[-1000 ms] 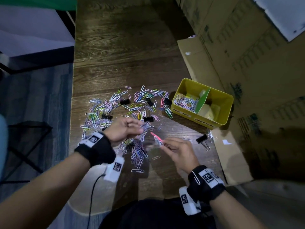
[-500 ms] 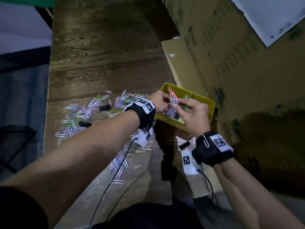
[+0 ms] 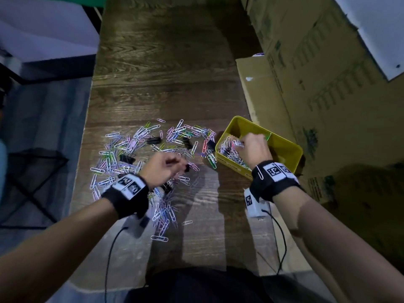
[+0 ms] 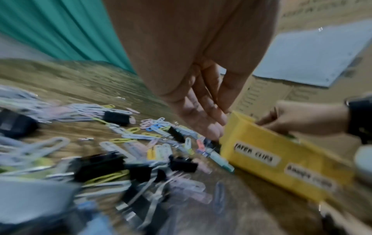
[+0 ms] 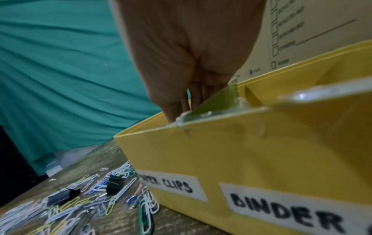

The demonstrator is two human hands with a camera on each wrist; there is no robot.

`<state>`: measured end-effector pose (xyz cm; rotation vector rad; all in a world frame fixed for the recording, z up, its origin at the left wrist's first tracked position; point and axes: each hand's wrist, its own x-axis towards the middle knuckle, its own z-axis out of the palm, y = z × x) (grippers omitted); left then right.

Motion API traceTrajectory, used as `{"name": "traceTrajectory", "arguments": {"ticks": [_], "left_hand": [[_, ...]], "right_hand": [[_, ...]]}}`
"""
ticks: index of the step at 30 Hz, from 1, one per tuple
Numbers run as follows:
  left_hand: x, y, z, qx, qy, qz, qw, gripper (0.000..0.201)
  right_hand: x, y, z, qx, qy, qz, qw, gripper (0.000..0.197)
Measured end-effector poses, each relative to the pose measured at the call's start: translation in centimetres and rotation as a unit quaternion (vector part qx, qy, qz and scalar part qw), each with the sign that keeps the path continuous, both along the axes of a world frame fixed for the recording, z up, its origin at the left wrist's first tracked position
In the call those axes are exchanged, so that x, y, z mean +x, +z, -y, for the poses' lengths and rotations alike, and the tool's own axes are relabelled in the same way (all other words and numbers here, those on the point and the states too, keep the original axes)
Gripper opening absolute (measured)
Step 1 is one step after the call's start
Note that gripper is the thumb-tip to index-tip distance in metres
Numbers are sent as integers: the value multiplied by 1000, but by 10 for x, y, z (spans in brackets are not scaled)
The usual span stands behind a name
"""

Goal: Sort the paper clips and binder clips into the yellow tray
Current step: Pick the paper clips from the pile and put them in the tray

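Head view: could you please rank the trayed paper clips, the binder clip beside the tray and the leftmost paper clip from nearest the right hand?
1. Trayed paper clips, at the right hand.
2. Binder clip, left of tray.
3. Leftmost paper clip, far left.

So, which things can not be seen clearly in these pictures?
- Right hand fingertips: head view shows its back; right wrist view, the green divider covers them.
- Yellow plastic tray, right compartment: hand and wall hide contents.
- Left hand grasp: curled in head view, left wrist view blurred.
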<state>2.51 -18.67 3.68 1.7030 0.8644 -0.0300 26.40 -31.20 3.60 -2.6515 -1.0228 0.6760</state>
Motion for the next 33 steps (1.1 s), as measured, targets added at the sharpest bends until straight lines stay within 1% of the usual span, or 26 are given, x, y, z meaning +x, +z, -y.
{"name": "traceTrajectory", "arguments": {"ticks": [1,2,3,5,6,7,9,11,13,15,16,17,18,19,20,21,22,23,24,25,28,31,33], "left_hand": [[-15,-6,-2,53,-54,-35,997,14],[-27,-10,-1,109,-115,-66,985,16],[-36,-16,2,169,-173,-88,966,17],[-49,-26,17,278,-256,-78,922,22],[-56,-35,26,312,-280,-73,905,26],[-64,-44,35,333,-292,-75,894,30],[-80,-64,50,356,-299,-113,878,34],[-96,-79,66,370,-296,-143,869,39],[-108,-81,76,379,-296,-137,866,36],[-116,-76,77,388,-280,-114,871,34],[-120,-73,75,390,-261,-112,876,36],[-124,-68,72,383,-247,-128,881,41],[-128,-63,70,373,-242,-160,881,51],[-131,-59,69,357,-244,-198,880,63],[-132,-55,69,331,-253,-236,878,75],[-131,-53,71,302,-262,-263,878,85],[-128,-53,73,285,-265,-272,880,89],[-125,-54,75,279,-262,-272,883,89],[-121,-56,76,277,-258,-268,886,84],[-118,-57,76,279,-249,-259,890,75],[-117,-67,71,252,-208,-210,921,47],[-120,-69,63,222,-169,-138,950,32],[-121,-65,61,218,-154,-107,958,25]], "right_hand": [[-4,1,0,22,9,8,1000,28],[-8,1,0,58,16,24,998,28],[-13,3,1,100,17,41,994,26],[-26,4,1,178,14,54,982,24],[-35,3,2,213,16,51,976,23],[-45,2,4,241,21,49,969,22],[-68,-1,11,278,53,52,958,22],[-94,-7,21,280,105,34,954,25],[-121,-19,33,275,166,15,947,26],[-147,-35,44,260,225,2,939,24],[-159,-41,48,235,249,-14,940,22],[-170,-46,51,190,265,-39,944,26],[-181,-49,52,128,275,-63,951,39],[-191,-53,53,53,281,-83,955,59],[-200,-55,53,-12,283,-84,955,79],[-207,-56,52,-55,284,-68,955,95],[-213,-55,50,-78,288,-50,953,104],[-219,-54,48,-87,294,-37,951,107],[-223,-54,45,-89,299,-30,950,105],[-225,-54,42,-87,300,-30,950,99],[-228,-53,38,-71,285,-43,955,76],[-231,-51,38,-52,277,-72,957,57],[-232,-55,37,-38,248,-97,963,37]]}}
